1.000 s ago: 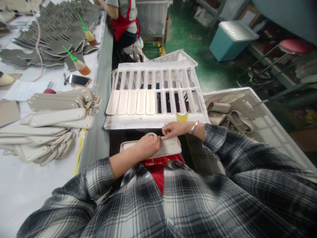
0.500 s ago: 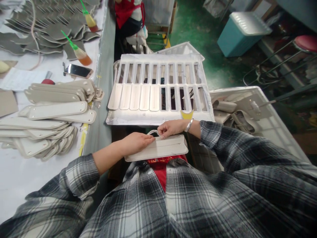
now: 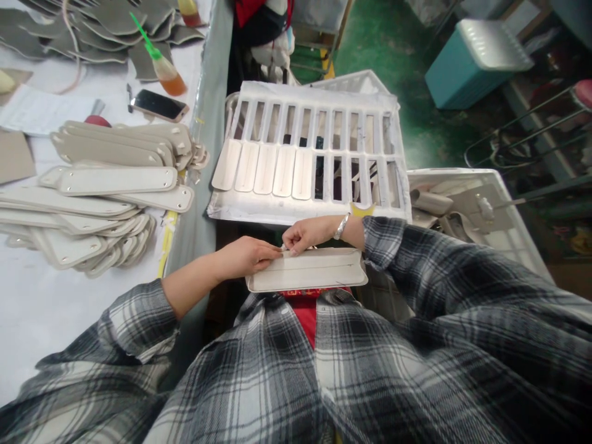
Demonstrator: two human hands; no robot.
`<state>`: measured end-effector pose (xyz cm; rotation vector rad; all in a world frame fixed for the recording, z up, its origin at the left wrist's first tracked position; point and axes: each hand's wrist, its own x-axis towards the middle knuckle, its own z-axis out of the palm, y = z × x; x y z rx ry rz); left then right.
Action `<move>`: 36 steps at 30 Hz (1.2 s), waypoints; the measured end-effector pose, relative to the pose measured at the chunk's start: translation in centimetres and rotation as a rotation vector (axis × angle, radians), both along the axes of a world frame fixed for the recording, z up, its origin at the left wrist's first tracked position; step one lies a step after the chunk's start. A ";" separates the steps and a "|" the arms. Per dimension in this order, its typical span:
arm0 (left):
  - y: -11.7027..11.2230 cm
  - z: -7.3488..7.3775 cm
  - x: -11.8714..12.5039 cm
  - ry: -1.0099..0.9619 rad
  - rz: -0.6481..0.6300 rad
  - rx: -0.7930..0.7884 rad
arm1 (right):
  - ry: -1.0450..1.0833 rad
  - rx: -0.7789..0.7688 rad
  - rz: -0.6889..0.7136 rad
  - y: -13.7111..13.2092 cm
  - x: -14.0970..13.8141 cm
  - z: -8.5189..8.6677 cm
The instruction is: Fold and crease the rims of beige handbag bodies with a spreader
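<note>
A flat cream leather-like piece [image 3: 309, 271], long with rounded corners and a thin line along its middle, is held level in front of my body. My left hand [image 3: 245, 256] grips its upper left corner, fingers together over the edge and thumb hidden. Along the far edge, my right hand [image 3: 303, 235] is closed in a pinch close to the left fingertips. What lies between its fingertips looks like the piece's thin edge, mostly covered. Just beyond is a white slotted rack [image 3: 277, 209], with several similar cream pieces [image 3: 264, 169] lying side by side on its near left part.
Stacks of cream strips with small holes [image 3: 118, 180] lie on the white table [image 3: 28, 308] at left. There too are a phone [image 3: 160, 105], an orange-filled glue bottle [image 3: 169, 77] and grey cut pieces [image 3: 106, 31]. A white crate [image 3: 504, 203] holding cream parts stands at right.
The pale loop that stood up at the piece's far edge by my right fingers has gone flat or out of sight. Both hands are closer together; the whole view has shifted slightly.
</note>
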<state>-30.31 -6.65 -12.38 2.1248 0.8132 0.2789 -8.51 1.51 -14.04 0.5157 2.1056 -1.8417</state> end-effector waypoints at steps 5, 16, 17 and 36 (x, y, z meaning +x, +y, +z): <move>-1.0 0.2 -2.1 0.034 0.066 0.019 | 0.027 -0.013 0.031 -0.1 -3.0 -0.3; -2.1 0.2 -1.9 0.177 0.083 0.245 | -0.003 0.180 0.001 -0.4 -0.5 1.0; -2.1 0.3 -1.6 0.204 0.070 0.268 | -0.026 0.206 -0.013 -0.4 1.3 1.2; -8.5 0.6 11.8 0.131 0.134 0.518 | 0.220 1.089 -0.813 -17.2 14.7 1.1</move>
